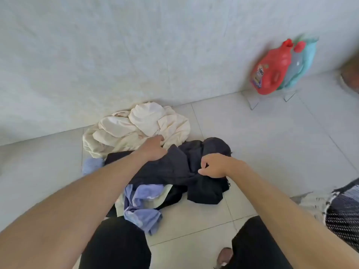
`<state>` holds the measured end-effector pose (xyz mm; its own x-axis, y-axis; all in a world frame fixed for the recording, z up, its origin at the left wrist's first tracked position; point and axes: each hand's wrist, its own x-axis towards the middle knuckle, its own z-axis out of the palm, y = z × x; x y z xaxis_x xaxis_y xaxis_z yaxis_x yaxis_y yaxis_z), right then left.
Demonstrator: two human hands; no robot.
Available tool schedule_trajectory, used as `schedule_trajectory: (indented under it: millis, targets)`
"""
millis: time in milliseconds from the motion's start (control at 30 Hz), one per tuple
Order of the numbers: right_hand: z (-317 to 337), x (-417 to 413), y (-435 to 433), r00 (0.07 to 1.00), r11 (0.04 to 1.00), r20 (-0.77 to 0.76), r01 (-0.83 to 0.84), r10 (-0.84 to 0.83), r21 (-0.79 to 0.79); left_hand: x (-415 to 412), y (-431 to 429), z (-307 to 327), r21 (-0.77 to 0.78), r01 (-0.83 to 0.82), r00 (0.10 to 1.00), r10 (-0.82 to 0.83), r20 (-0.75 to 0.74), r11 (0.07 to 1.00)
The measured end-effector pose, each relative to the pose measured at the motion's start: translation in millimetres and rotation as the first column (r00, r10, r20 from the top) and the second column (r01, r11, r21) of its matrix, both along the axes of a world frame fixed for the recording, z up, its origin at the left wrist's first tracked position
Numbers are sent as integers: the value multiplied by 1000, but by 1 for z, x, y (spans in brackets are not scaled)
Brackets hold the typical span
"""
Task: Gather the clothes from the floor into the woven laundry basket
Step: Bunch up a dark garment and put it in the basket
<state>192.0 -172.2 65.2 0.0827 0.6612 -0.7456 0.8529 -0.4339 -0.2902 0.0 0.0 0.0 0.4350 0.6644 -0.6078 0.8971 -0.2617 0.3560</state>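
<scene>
My two knees [116, 247] in black trousers, then my two hands on the clothes pile.

My left hand [154, 148] presses closed into the cream garment [136, 129]; my right hand [215, 166] pinches the dark garment [180, 171]. One blue shirt [141, 206] lies nearest me on the tiled floor [272, 152]. The woven basket [343, 216], I think, sits at right. Three bottles [272, 68] stand by the wall.

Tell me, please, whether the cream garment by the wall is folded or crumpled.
Crumpled. The cream garment lies on the floor tiles in a loose heap of irregular folds, with the left hand reaching onto its edge.
</scene>
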Motion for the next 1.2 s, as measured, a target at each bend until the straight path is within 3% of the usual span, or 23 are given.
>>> schedule_trajectory:
  millis: [167,267,367,433,500,567,700,833,967,1067,1133,1200]
  targets:
    - [-125,9,-13,990,999,140,-15,9,40,10,-12,-153,39,133,991,-134,30,990]
    - [-139,12,-30,983,989,144,-96,112,-112,11,-33,-195,154,194,976,-207,73,969]
    - [-135,11,-38,997,1000,77,23,-23,7,22,-46,-209,254,314,938,-340,63,915]
    - [-135,8,-40,988,981,117,83,-104,174,31,-53,-212,300,405,909,-415,-33,864]
    - [-143,8,-36,984,983,159,49,-78,176,30,-61,-217,272,507,859,-454,-237,818]
    - [-150,7,-30,987,985,133,69,-91,159,28,-72,-217,343,456,886,-384,-260,821]
    - [-163,-2,-14,970,866,-9,220,-242,450,46,-58,-161,579,76,979,-171,110,812]
    - [-157,-15,0,945,638,-56,261,-322,724,38,-49,-78,632,-220,863,-154,481,743]
    - [-131,-21,10,921,353,-162,292,-355,889,16,-65,-20,649,-229,776,-267,572,726]
    - [-117,-16,7,928,215,-207,280,-310,936,12,-69,26,634,-160,732,-340,590,756]
    - [-114,-7,4,924,201,-240,306,-296,931,8,-69,53,659,-157,703,-385,598,736]
    - [-113,-2,5,908,277,-274,364,-317,889,4,-73,64,636,-249,626,-379,681,731]
